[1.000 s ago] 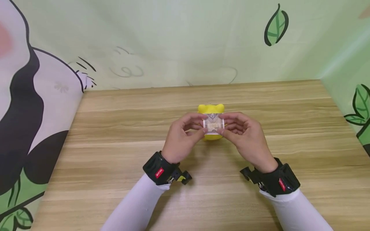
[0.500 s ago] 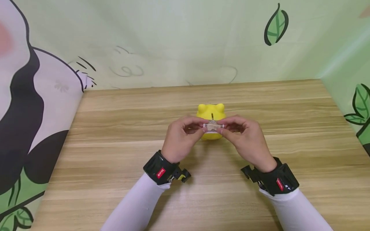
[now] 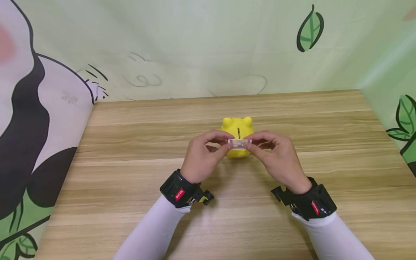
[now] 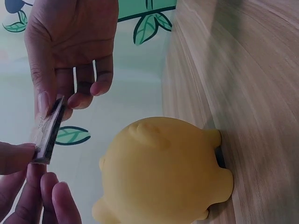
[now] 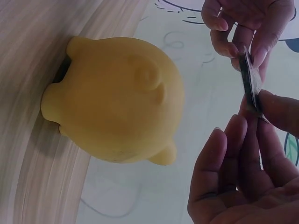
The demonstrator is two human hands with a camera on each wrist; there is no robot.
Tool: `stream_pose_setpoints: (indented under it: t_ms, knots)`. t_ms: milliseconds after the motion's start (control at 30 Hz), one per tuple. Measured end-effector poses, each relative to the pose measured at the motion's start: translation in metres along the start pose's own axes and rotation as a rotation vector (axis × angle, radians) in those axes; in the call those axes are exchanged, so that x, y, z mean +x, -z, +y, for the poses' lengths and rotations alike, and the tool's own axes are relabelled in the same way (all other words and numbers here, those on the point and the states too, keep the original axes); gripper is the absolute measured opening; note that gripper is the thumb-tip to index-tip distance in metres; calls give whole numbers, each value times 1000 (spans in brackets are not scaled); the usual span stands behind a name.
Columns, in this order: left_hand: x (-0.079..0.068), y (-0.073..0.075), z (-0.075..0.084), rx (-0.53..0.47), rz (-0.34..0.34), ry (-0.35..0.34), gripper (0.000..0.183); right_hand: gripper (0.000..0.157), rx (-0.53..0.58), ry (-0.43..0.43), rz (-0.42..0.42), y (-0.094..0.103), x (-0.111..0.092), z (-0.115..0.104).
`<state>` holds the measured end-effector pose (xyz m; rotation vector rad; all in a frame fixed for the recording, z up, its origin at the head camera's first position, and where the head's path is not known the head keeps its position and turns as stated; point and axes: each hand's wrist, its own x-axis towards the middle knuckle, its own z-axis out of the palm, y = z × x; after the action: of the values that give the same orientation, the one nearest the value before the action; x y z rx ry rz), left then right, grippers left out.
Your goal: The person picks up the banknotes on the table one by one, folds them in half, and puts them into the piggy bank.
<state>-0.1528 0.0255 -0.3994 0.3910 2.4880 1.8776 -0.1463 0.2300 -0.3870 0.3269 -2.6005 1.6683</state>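
Note:
Between both hands is a folded banknote [image 3: 239, 144], now a narrow strip. My left hand [image 3: 203, 155] pinches its left end between thumb and fingers. At the other end, the thumb and fingers of my right hand [image 3: 280, 157] pinch it too. Behind and below the note, a yellow piggy bank [image 3: 238, 124] stands on the table, its dark slot showing on top. In the left wrist view the note [image 4: 47, 133] hangs clear of the piggy bank [image 4: 161, 170], level with its top. The right wrist view shows the folded note [image 5: 251, 79] edge-on.
The wooden table [image 3: 136, 144] extends around the piggy bank on all sides. A pale green printed backdrop [image 3: 195, 47] rises behind it and along both sides. Each wrist wears a black camera band [image 3: 182, 189] over a white sleeve [image 3: 149, 231].
The banknote was a taller, squarish piece and has been folded down to a narrow strip. More of the piggy bank's top, with its slot, shows now. The hands have barely shifted.

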Motion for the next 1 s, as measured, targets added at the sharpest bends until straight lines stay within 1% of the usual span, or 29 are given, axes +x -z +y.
stream_pose_setpoints:
  t_ms: [100,167,233,300,400,500,633,733,867,1000]
  knots:
    - [0,0,-1,-25,2,-3,18,22,22,-6,-5,1,-2,-14]
    - [0,0,-1,-35,0,-5,20,23,51,11,-10,2,-4,-22]
    - [0,0,-1,-41,-4,-10,20,21,59,11,-14,3,-5,-32]
    - [0,0,-1,-68,-12,-15,19,18,59,3,-19,3,-6,-34]
    - [0,0,-2,-118,-24,-14,17,18,39,-25,-19,3,-6,-33]
    - [0,-1,-2,-165,-37,7,17,19,37,-42,-16,2,-4,-20]
    - [0,-1,-3,-149,-40,29,17,21,52,-60,-19,0,-1,-2]
    - [0,-1,-3,-133,-39,36,17,23,63,-64,-26,0,0,3]
    - [0,-1,-3,-141,-39,32,17,24,65,-79,-36,0,-1,0]
    - [0,-1,-4,-142,-40,25,19,23,46,-95,-41,1,-3,-15]
